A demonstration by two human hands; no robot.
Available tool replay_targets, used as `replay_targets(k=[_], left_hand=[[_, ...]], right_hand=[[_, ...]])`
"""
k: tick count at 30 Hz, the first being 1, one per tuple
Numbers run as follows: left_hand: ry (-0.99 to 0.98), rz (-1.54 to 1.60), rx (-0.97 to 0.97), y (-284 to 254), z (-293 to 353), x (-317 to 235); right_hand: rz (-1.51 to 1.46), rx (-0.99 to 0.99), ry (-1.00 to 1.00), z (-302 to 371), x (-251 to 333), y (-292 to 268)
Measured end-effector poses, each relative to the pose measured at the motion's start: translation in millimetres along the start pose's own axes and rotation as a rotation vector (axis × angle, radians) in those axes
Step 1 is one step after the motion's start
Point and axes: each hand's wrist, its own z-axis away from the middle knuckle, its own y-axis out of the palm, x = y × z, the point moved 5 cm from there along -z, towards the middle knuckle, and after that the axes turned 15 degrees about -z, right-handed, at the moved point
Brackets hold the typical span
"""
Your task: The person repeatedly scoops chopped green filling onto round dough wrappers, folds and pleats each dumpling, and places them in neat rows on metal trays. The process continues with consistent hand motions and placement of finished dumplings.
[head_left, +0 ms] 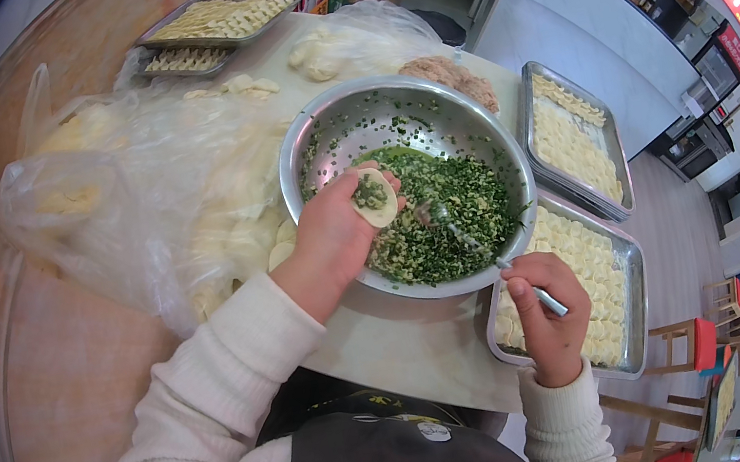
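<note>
My left hand (324,237) holds a round dumpling wrapper (384,213) over the near left part of a large steel bowl (348,116). A small heap of green filling lies on the wrapper. In the bowl is a mass of finely chopped greens (459,200) with pale bits, and specks of it cling to the wall. At the bowl's near right rim, my right hand (556,302) is closed round the handle of a metal spoon (471,241). The spoon's head sits in the greens, partly blurred. More pale wrappers (281,245) lie left of the bowl.
Right of the bowl stand two metal trays of pale dumplings, a near one (636,288) and a far one (615,150). Clear plastic bags (127,200) cover the table's left. Pinkish minced filling (452,76) lies behind the bowl. Stacked dumpling trays (290,2) stand far left; stools (702,343) stand right.
</note>
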Motion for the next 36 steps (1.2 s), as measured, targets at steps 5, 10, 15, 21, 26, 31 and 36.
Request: replay_targets(k=[5,10,15,21,26,31,36], left_hand=[[-0.068,0.011,0.029,0.5,1.3,1.1],[-0.129,0.006,0.138,12.0,13.4,6.8],[-0.126,-0.053,0.292,25.8,34.0,10.7],[-0.139,-0.048,0.316,33.4,43.9,13.7],[-0.107,-0.117,0.266,30.6,47.8,7.4],[-0.122,-0.066,0.31,32.1,52.2,5.8],[-0.097,-0.051,0.438,41.3,66.0,9.0]], right_hand=[[0.108,0.007,0.014,-0.2,-1.2,-2.8],[0.389,0.162,0.083,-2.1,-30.3,15.1],[0.406,0.166,0.027,-4.1,-37.2,27.8],[0.43,0.156,-0.187,-15.5,-16.1,32.0],[0.46,0.167,-0.243,-24.3,-21.0,31.4],[0.376,0.148,-0.195,-21.4,-23.7,32.3],[0.315,0.204,-0.454,-5.6,0.0,39.1]])
